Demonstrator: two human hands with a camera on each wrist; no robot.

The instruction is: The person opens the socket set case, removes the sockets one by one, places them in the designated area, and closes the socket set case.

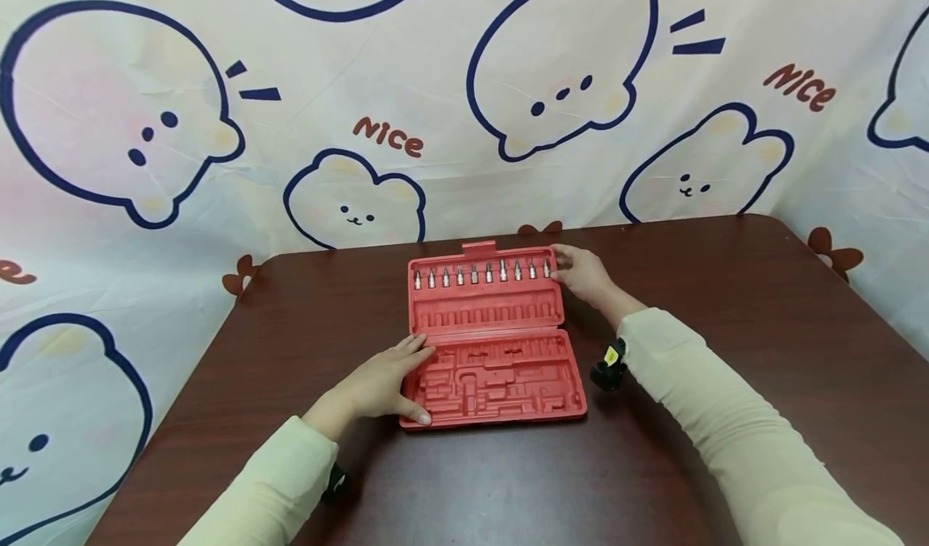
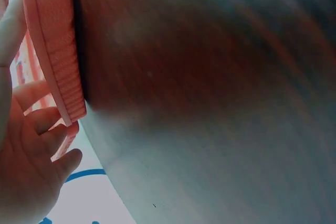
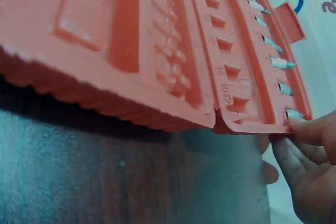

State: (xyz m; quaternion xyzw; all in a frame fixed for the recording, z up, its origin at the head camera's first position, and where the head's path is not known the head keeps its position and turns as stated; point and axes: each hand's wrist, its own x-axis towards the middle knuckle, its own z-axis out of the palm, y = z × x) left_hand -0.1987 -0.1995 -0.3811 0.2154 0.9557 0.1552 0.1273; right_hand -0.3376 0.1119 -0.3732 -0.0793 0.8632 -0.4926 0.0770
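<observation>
From over here I had the red case (image 1: 497, 381) open mid-table, with plenty of tabletop (image 1: 689, 276) either side. My left hand (image 1: 377, 381) lay fingers apart on its left edge; my right hand (image 1: 586, 278) pinched the far right corner.

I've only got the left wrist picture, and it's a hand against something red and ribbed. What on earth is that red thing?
Observer: A red case, lying open with both hinged halves showing.
Visitor: Ooh! Is there anything in it?
Observer: Yes, ten metal bits in a row along the far half.
Visitor: And what's the other hand up to?
Observer: The right hand pinches the far half's edge, its thumb beside the endmost bit.
</observation>
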